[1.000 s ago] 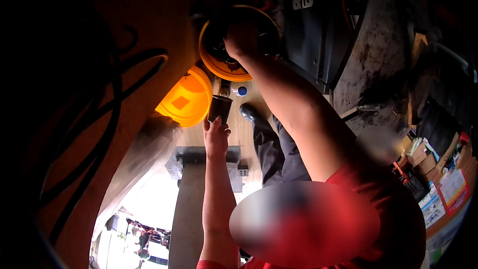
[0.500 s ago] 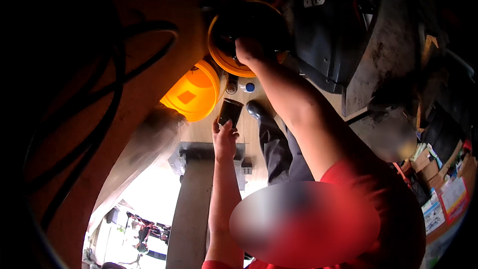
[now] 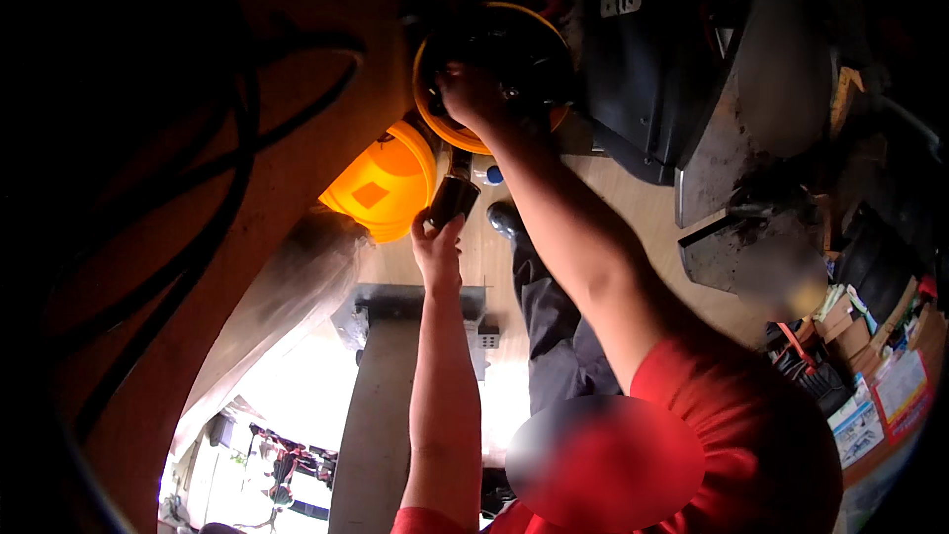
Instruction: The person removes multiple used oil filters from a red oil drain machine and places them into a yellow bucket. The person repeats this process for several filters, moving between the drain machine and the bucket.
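Note:
My left hand [image 3: 437, 245] is closed round a dark cylindrical cup [image 3: 455, 200], holding it tilted just below the yellow buckets. My right hand [image 3: 473, 99] reaches into a bucket with a yellow rim [image 3: 457, 136] and a dark interior. Its fingers look curled near the left inner side, but shadow hides what they grip. Beside that bucket a second, bright yellow bucket [image 3: 381, 183] leans with its mouth turned toward the cup. A bottle with a blue cap [image 3: 494, 175] stands on the floor just right of the cup.
A large dark panel with hanging black cables [image 3: 237, 158] fills the left. Dark bulky equipment [image 3: 633, 89] stands right of the buckets. A grey beam [image 3: 376, 415] runs beside my left forearm. Boxes and tools [image 3: 850, 336] crowd the right edge. A dark shoe [image 3: 504, 220] rests below the bottle.
My left hand has moved slightly up with the cup, closer to the buckets. My right hand has shifted left and deeper into the shadowed bucket.

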Demonstrator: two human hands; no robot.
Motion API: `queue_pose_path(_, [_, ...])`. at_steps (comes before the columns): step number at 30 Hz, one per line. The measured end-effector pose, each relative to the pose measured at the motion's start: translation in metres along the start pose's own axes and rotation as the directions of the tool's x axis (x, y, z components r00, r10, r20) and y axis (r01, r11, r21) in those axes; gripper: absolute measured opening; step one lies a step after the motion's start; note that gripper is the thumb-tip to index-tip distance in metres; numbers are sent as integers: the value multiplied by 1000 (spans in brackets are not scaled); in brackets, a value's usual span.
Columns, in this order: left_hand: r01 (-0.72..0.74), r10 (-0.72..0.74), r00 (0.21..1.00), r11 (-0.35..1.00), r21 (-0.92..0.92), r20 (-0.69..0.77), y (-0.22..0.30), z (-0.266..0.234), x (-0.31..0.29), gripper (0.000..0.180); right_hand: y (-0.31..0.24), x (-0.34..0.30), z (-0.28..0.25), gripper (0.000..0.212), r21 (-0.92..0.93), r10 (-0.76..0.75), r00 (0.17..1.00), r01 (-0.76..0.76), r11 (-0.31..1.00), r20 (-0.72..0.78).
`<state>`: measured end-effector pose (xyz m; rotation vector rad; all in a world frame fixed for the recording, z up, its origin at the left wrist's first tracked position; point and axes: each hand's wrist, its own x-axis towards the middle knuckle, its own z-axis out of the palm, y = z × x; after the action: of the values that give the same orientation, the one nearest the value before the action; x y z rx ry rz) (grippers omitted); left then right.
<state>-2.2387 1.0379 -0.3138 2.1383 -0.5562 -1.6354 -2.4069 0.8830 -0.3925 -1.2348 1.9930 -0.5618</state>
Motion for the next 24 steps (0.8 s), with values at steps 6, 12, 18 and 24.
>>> queue_pose_path(6, [-376,379,921,805,459,91,2,39,82,60,22,-126,-93,21,616,321,907,-92,783,-273])
queue_pose_path(12, [-380,365,893,298,876,264,69,110,74,56,82,-180,-84,21,733,571,808,-474,488,142])
queue_pose_path(18, [-419,303,841,-160,894,449,49,135,102,48,76,-181,-90,23,686,467,876,-413,599,120])
queue_pose_path(24, [-399,185,878,-226,888,442,52,136,118,51,88,-186,-80,23,734,463,876,-404,546,137])
